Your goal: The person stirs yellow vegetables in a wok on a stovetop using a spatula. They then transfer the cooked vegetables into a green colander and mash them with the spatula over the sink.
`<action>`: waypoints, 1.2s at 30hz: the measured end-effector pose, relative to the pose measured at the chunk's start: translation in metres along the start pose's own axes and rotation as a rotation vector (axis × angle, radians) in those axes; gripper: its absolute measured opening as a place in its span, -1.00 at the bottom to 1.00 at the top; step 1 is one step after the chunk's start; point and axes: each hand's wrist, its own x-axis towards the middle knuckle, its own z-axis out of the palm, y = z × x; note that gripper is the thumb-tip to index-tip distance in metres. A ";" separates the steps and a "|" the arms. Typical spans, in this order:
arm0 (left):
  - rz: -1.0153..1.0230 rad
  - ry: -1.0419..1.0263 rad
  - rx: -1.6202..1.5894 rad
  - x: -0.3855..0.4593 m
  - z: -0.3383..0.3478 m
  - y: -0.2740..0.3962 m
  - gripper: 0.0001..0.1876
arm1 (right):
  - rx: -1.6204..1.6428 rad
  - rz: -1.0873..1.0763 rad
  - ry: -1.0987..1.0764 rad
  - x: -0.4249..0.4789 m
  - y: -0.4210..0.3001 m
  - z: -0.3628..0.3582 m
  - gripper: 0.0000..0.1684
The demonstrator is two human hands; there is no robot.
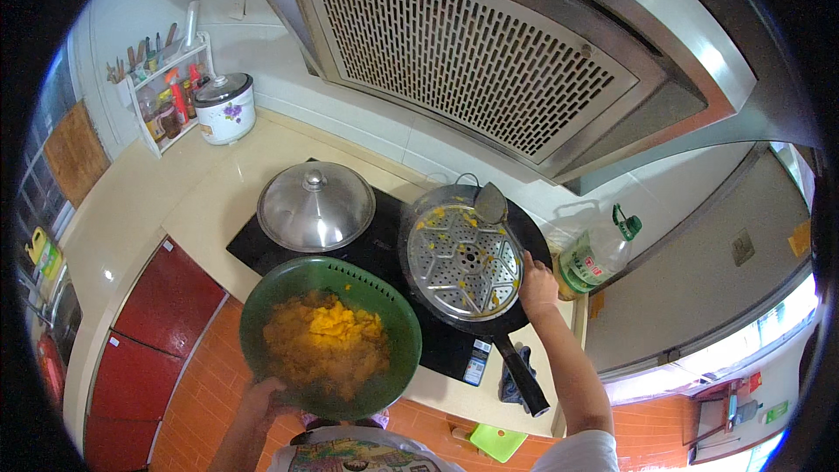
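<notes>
My left hand (267, 396) grips the near rim of a green plastic basin (400, 367), which I hold in front of the counter. Mashed orange-yellow food (337, 334) lies in it, with steam blurring part of it. My right hand (540, 283) is at the right edge of a perforated metal steamer rack (452, 262) in a black wok (419, 203); the fingertips are partly hidden, so their hold is unclear. Bits of yellow food stick to the rack. A metal spatula or ladle (491, 203) rests at the wok's far side. The wok's black handle (521, 367) points towards me.
A domed steel lid (316, 210) sits on the black cooktop (387, 229), left of the wok. A large plastic bottle (593, 262) stands on the right. A dark cloth (508, 387) lies by the wok handle. The range hood (459, 65) hangs above; a white electric cooker (225, 111) stands back left.
</notes>
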 end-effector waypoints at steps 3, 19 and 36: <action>-0.014 -0.055 0.001 0.004 -0.009 -0.001 -0.57 | 0.064 -0.037 0.018 0.002 -0.021 -0.004 -0.44; -0.022 -0.083 0.038 0.015 -0.016 -0.011 -0.49 | 0.126 0.022 0.030 -0.007 0.008 -0.023 -0.53; -0.016 -0.061 0.079 0.016 -0.019 -0.012 -0.49 | 0.326 0.016 -0.020 -0.022 -0.002 -0.010 -0.54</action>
